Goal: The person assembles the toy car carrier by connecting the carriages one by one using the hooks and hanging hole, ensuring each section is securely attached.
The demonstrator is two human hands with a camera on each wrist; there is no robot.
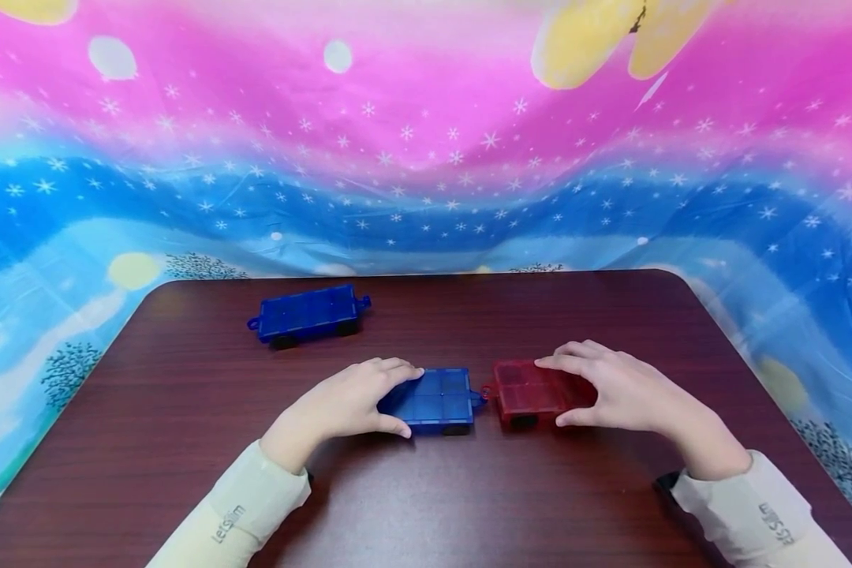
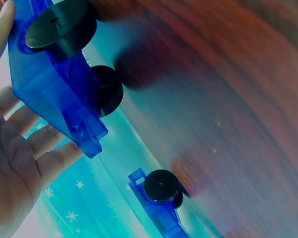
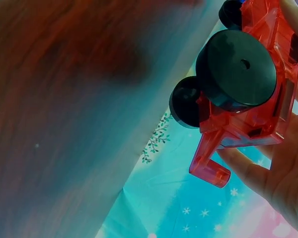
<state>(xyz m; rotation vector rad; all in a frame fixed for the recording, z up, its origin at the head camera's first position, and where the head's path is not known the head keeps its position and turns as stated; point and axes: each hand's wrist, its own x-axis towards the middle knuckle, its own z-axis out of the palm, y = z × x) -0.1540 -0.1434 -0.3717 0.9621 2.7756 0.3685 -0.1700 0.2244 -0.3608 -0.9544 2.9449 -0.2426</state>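
A pink, blue and white snowflake-printed cloth backdrop hangs along the far side and both flanks; in front of it stands a dark reddish-brown, wood-grained table with rounded far corners; over its near part reach the left hand and the right hand, both curved and parted only by a wagon's width; the left grips the left end of a flat, translucent blue plastic toy wagon, thumb on the near side and fingers on the far side; the right holds the right end of a flat, translucent red plastic toy wagon in the same way; held by their outer ends, the two seem gripped so that their facing ends stay free and lined up at the table's middle; a second translucent blue plastic wagon stands apart at far left, slightly slanted, perhaps set aside; the held pair look glossy, with panelled tops and round black wheels; between them a small blue coupling meets a small red coupling, though whether they are linked I cannot tell.
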